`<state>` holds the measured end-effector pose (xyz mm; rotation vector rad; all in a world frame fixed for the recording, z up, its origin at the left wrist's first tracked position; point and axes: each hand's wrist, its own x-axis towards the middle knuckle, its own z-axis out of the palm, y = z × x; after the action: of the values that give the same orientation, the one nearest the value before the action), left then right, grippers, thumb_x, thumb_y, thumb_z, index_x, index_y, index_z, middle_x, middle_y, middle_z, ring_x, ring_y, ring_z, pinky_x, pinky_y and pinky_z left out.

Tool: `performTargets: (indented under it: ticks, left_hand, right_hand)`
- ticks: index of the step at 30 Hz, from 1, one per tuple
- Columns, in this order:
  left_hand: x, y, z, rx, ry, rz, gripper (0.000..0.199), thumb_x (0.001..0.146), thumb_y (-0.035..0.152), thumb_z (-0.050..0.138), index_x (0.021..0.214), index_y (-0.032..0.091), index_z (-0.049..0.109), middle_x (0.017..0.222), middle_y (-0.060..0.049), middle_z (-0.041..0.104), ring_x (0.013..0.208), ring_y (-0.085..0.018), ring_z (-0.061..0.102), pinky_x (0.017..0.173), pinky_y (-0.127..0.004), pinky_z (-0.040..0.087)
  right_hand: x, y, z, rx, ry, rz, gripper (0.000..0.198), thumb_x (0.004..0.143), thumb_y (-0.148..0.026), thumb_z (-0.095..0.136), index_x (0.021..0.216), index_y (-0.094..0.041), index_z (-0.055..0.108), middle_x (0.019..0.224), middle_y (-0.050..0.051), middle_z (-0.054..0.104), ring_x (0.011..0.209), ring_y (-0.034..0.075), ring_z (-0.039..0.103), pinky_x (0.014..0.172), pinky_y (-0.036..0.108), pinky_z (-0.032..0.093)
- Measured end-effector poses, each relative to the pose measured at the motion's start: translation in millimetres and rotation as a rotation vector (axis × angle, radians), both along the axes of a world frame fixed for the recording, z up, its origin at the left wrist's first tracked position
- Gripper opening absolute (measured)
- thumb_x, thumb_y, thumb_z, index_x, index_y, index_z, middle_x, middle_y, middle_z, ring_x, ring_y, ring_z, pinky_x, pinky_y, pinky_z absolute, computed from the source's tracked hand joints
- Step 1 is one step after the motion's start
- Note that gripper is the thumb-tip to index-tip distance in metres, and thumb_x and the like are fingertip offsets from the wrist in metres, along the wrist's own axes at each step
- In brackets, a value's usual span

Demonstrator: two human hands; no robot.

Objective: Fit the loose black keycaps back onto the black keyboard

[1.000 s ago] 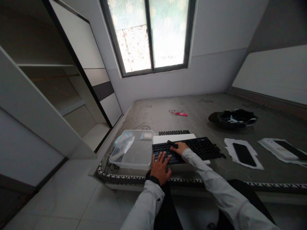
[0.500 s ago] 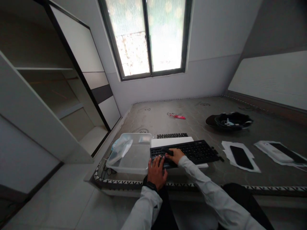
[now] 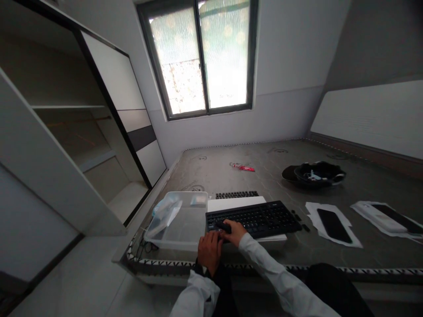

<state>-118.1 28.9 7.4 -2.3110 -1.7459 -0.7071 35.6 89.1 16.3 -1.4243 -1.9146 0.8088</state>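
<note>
A black keyboard (image 3: 261,219) lies on a white box (image 3: 236,203) on the mattress, with key positions bare at its left part hard to make out. My right hand (image 3: 234,232) is closed round a short black stick-like tool (image 3: 224,226) above the keyboard's front left corner; its working tip is hidden. Close against it, my left hand (image 3: 210,250) has its fingers bent and pressed together at the keyboard's front edge. Whatever lies between those fingertips is hidden. Rows of small black keycaps (image 3: 237,194) sit behind the box, and a few loose keycaps (image 3: 296,216) lie to its right.
A clear plastic bin (image 3: 188,222) holding a plastic bag stands left of the keyboard. To the right are a phone (image 3: 334,225) on white paper and white and black devices (image 3: 385,216). Farther back lie a dark cap (image 3: 320,173) and a red packet (image 3: 245,168).
My left hand has drawn back from the keys to the front edge, its spread fingers now together. My right hand has shifted left and toward me with the black tool. The view has tilted up slightly.
</note>
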Motion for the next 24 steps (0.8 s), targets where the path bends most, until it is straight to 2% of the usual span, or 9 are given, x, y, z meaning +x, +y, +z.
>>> performTargets:
  ticks: [3, 6, 9, 13, 18, 21, 24]
  left_hand:
    - [-2.3, 0.4, -3.4, 0.022, -0.031, -0.040, 0.020, 0.093, 0.024, 0.046, 0.107, 0.024, 0.060, 0.100, -0.004, 0.065, 0.088, -0.020, 0.060, 0.077, -0.034, 0.047]
    - [-5.0, 2.7, -10.0, 0.038, -0.094, -0.092, 0.021, 0.095, 0.025, 0.043, 0.109, 0.023, 0.058, 0.102, -0.006, 0.063, 0.091, -0.020, 0.059, 0.081, -0.034, 0.049]
    - [-6.1, 5.1, -14.1, 0.067, -0.154, -0.156, 0.020, 0.096, 0.025, 0.042, 0.108, 0.021, 0.057, 0.102, -0.007, 0.062, 0.093, -0.020, 0.060, 0.082, -0.035, 0.051]
    - [-5.4, 5.7, -10.1, 0.097, -0.202, -0.201, 0.018, 0.094, 0.023, 0.044, 0.107, 0.021, 0.056, 0.101, -0.006, 0.062, 0.092, -0.020, 0.061, 0.080, -0.035, 0.054]
    - [-5.4, 3.4, -1.0, 0.086, -0.275, -0.205, 0.020, 0.092, 0.021, 0.047, 0.111, 0.024, 0.056, 0.105, -0.005, 0.061, 0.097, -0.018, 0.061, 0.085, -0.033, 0.053]
    - [-4.9, 3.2, 0.9, 0.063, -0.297, -0.190, 0.016, 0.091, 0.023, 0.050, 0.105, 0.023, 0.056, 0.101, -0.005, 0.061, 0.093, -0.019, 0.062, 0.083, -0.034, 0.053]
    - [-3.5, 3.9, 2.1, 0.052, -0.296, -0.163, 0.012, 0.088, 0.024, 0.053, 0.099, 0.022, 0.056, 0.094, -0.005, 0.060, 0.086, -0.018, 0.062, 0.077, -0.032, 0.053]
  right_hand:
    - [3.8, 0.5, 2.1, 0.016, 0.026, 0.016, 0.016, 0.065, -0.031, 0.070, 0.077, -0.021, 0.067, 0.071, -0.001, 0.068, 0.071, 0.018, 0.063, 0.063, 0.025, 0.041]
    - [7.4, -1.1, 6.2, 0.024, 0.032, 0.021, 0.015, 0.065, -0.032, 0.070, 0.073, -0.020, 0.067, 0.069, -0.001, 0.067, 0.070, 0.018, 0.063, 0.062, 0.024, 0.041]
    - [9.3, -3.9, 8.8, 0.000, 0.023, 0.033, 0.016, 0.066, -0.033, 0.070, 0.074, -0.020, 0.068, 0.070, -0.001, 0.069, 0.071, 0.018, 0.064, 0.062, 0.024, 0.042]
    - [13.5, -4.9, 12.7, 0.004, -0.022, 0.007, 0.016, 0.070, -0.034, 0.069, 0.080, -0.022, 0.068, 0.076, 0.000, 0.071, 0.075, 0.019, 0.065, 0.066, 0.025, 0.043]
    - [45.2, 8.6, 32.6, 0.072, -0.107, -0.169, 0.017, 0.077, -0.033, 0.064, 0.093, -0.026, 0.064, 0.087, 0.000, 0.072, 0.084, 0.019, 0.066, 0.070, 0.026, 0.043]
    - [81.4, 21.2, 44.7, 0.060, -0.215, -0.330, 0.015, 0.079, -0.034, 0.062, 0.093, -0.028, 0.062, 0.086, -0.001, 0.071, 0.082, 0.020, 0.066, 0.064, 0.025, 0.040]
    - [122.5, 30.5, 48.1, 0.054, -0.265, -0.475, 0.017, 0.082, -0.039, 0.058, 0.094, -0.028, 0.061, 0.089, 0.001, 0.071, 0.081, 0.021, 0.066, 0.063, 0.026, 0.039]
